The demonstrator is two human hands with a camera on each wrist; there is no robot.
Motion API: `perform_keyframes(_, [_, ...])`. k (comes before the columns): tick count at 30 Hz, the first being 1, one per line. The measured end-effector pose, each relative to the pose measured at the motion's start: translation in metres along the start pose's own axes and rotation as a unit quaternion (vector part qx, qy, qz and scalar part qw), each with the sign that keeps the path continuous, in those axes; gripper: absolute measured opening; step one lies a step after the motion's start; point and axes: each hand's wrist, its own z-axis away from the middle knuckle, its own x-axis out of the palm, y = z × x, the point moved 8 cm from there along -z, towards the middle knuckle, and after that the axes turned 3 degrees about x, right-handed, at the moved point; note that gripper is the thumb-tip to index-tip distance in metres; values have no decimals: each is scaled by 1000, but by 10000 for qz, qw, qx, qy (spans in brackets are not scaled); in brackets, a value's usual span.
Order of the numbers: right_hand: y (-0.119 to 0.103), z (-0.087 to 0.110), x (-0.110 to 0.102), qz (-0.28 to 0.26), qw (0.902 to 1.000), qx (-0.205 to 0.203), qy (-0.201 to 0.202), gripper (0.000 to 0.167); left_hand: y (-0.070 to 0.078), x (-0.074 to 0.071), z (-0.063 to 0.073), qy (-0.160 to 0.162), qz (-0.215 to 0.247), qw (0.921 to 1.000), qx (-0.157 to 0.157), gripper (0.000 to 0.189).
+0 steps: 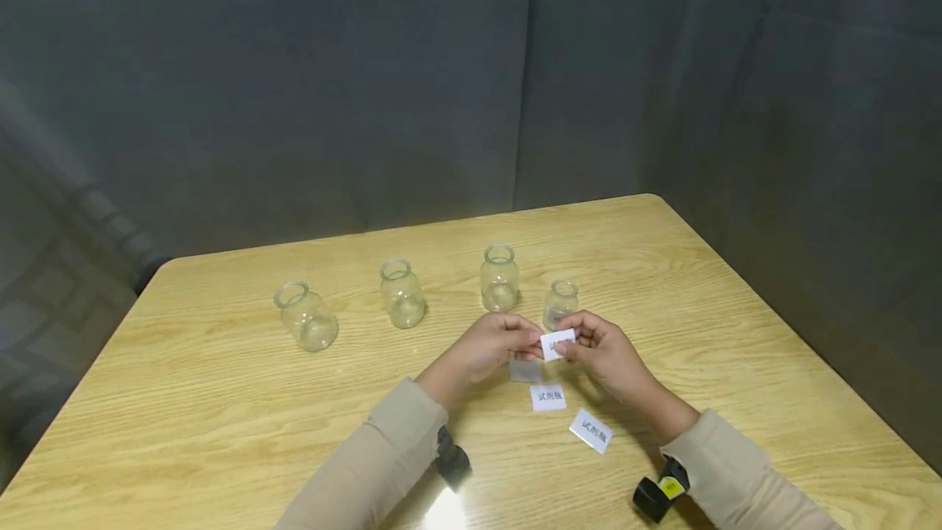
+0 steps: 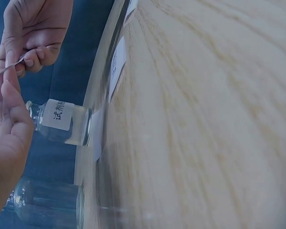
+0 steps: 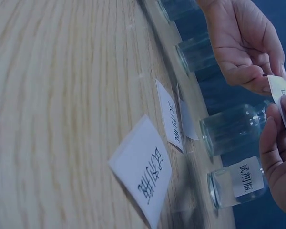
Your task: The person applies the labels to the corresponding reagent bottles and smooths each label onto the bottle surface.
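Left hand (image 1: 491, 348) and right hand (image 1: 607, 357) fingers pinched a white label (image 1: 551, 339), probably light and flimsy (easily creased), best held by its edges; a small jar (image 1: 562, 302) stood beyond them.

Held a white rectangular label (image 1: 549, 342), slightly curved, pinched near opposite ends by left hand (image 1: 495, 345) and right hand (image 1: 605, 352), above the worktop (image 1: 294, 424), near a small, upright, labelled glass jar (image 1: 562, 299). Showed black characters, partly covered by the right hand.
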Motion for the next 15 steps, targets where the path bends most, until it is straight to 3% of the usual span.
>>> perform_keyframes(11, [0,2,2,114,9998,-15,-135,18,0,1,-1,171,-25,9998,124,20])
perform_keyframes(15, [0,2,-2,145,9999,6,58,19,0,-3,-1,307,-179,9992,202,17])
